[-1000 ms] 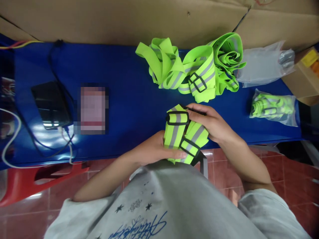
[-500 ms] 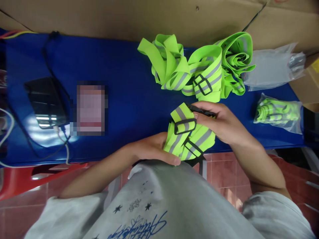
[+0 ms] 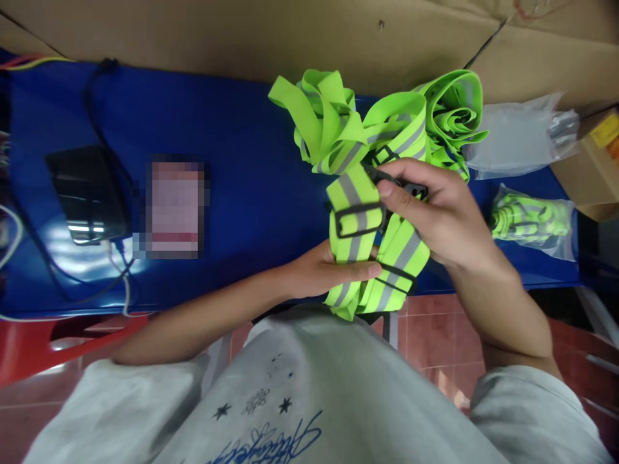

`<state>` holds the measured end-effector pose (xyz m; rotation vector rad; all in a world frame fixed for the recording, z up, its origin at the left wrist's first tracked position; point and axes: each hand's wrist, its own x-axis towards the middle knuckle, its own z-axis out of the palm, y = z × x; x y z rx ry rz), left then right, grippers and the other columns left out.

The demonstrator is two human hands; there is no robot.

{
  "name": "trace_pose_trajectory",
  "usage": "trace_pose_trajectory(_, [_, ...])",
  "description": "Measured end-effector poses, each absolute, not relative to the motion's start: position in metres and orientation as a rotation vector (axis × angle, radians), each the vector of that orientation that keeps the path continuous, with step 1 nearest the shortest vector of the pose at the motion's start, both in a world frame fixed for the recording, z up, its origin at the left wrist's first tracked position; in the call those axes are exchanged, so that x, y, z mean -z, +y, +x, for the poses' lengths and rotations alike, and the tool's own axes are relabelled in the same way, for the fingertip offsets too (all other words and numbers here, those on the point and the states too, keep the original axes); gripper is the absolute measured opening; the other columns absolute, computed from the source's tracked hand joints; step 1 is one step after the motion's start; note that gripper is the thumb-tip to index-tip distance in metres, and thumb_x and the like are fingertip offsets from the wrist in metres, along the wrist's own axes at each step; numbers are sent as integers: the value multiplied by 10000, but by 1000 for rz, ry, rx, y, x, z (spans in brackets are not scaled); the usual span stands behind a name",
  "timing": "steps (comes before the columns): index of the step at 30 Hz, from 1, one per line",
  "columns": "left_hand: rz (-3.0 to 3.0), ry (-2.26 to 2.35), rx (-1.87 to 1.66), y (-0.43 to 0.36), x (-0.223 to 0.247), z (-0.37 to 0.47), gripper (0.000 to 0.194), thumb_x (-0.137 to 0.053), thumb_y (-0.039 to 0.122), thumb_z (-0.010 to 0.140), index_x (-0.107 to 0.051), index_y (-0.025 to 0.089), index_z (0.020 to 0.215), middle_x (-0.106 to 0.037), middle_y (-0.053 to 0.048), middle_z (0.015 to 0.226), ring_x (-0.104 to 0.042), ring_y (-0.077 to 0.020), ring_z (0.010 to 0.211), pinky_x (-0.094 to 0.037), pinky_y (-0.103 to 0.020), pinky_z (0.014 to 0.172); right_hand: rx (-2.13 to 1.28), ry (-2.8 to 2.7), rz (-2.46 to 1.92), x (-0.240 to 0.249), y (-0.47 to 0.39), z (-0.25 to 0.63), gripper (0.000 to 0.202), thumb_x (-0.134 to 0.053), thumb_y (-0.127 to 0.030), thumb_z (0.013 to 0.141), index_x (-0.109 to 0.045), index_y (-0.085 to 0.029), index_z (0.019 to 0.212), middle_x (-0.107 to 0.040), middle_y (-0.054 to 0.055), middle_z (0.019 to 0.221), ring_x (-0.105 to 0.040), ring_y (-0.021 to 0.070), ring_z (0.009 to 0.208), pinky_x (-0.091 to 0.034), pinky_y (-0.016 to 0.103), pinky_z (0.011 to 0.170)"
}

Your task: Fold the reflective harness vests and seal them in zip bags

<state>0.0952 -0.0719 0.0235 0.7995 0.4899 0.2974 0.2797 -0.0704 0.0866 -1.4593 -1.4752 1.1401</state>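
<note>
Between my hands, over the table's front edge, is a neon-green reflective strap [image 3: 405, 248] with a grey stripe and black slide buckles. My right hand [image 3: 430, 200] pinches a black plastic buckle [image 3: 416, 189] at the strap's upper end. Lower down, my left hand [image 3: 333, 270] is closed round the strap's folds, thumb across the front and fingers mostly hidden behind. Just beyond, a pile of loose green reflective straps [image 3: 333, 122] lies on the blue table [image 3: 251, 193].
Clear plastic bags [image 3: 512, 138] lie at the right, above a bagged green strap [image 3: 532, 216]. A cardboard box [image 3: 592, 167] stands at the far right. On the left are a black device [image 3: 87, 193] with cables and a blurred-out item [image 3: 175, 206]. Cardboard [image 3: 217, 38] lines the back.
My right hand has lifted the buckle end up and away from me, and the strap hangs longer. My left hand has shifted up slightly, its thumb now across the strap's middle.
</note>
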Motion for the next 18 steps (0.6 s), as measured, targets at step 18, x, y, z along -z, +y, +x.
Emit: trace_pose_trajectory(18, [902,264,-259,-21,-24,65,587,-934,507,724,-761,203,1196,-782,-94,1173,-707,-293,1195,-527,-426,1081,-709,-1718,-1502,-95,-90,290,281,-759,-364,938,-766,-318,1216,-772,17,1189,-733,214,1077,-611,335,982])
